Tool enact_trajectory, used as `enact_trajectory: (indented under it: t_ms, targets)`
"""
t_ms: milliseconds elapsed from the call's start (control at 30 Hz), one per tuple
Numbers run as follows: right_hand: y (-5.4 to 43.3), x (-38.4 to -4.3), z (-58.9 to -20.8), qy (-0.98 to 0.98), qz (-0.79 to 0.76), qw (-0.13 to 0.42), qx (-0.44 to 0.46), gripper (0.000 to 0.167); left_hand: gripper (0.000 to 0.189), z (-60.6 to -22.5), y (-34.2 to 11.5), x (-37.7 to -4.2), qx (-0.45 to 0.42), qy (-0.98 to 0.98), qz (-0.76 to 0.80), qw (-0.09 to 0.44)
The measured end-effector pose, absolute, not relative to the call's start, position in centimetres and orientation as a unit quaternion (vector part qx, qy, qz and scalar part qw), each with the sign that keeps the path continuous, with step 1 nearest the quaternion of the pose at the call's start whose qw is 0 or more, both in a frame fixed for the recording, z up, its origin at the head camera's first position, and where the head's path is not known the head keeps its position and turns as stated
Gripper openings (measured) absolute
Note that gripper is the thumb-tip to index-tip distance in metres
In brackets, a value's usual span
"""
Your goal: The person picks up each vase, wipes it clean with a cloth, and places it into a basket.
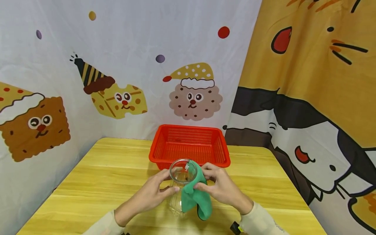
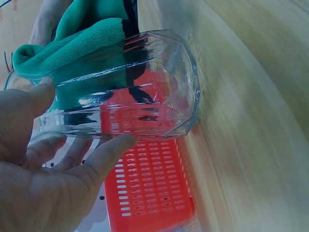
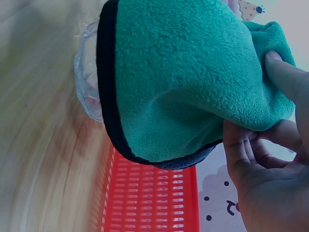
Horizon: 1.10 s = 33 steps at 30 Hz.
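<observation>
A clear glass vase with a round rim and a faceted base stands close over the table, in front of me. My left hand grips it from the left, thumb on the near side and fingers round the far side. A green towel with a dark border drapes over the vase's right side, part of it tucked inside the rim. My right hand pinches the towel against the rim, thumb in front and fingers behind. In the right wrist view the towel hides most of the vase.
Behind the vase, a red plastic basket with perforated walls sits at the back of the wooden table. A small black and yellow object lies by my right sleeve. A printed cloth backdrop hangs behind the table.
</observation>
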State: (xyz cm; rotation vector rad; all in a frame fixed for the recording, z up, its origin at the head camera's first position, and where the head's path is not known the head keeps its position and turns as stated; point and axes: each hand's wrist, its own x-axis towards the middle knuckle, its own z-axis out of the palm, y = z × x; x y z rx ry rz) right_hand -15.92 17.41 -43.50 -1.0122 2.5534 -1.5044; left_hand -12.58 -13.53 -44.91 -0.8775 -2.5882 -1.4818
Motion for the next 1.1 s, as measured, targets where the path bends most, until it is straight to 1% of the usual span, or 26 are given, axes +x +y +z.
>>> enact_trajectory:
  t_ms: [133,300,533,633,867,1100]
  targets:
    - [17.33,-15.96,-43.65,0.821,-0.464,-0.009,-0.333,0.03,0.052,-45.02,-13.54,-12.61,-0.282,-0.833,-0.476,0.02]
    - [17.37,-16.07,-43.77,0.831,-0.439,-0.027,-0.34,0.027,0.055,-45.08,-13.45,-12.6,-0.287,-0.833,-0.473,0.024]
    - [17.29,-16.18,-43.81,0.841,-0.411,-0.042,-0.349,0.012,0.057,-44.94,-13.35,-12.53,-0.284,-0.827,-0.484,0.011]
    - [17.23,-16.2,-43.71,0.845,-0.398,-0.05,-0.355,0.009,0.057,-44.86,-13.35,-12.51,-0.284,-0.826,-0.487,0.008]
    - [17.14,-16.12,-43.45,0.852,-0.376,-0.056,-0.359,0.019,0.057,-44.76,-13.37,-12.45,-0.287,-0.827,-0.483,0.012]
    - [17.12,-16.3,-43.44,0.853,-0.362,-0.058,-0.372,0.012,0.058,-44.72,-13.37,-12.37,-0.289,-0.827,-0.482,0.011]
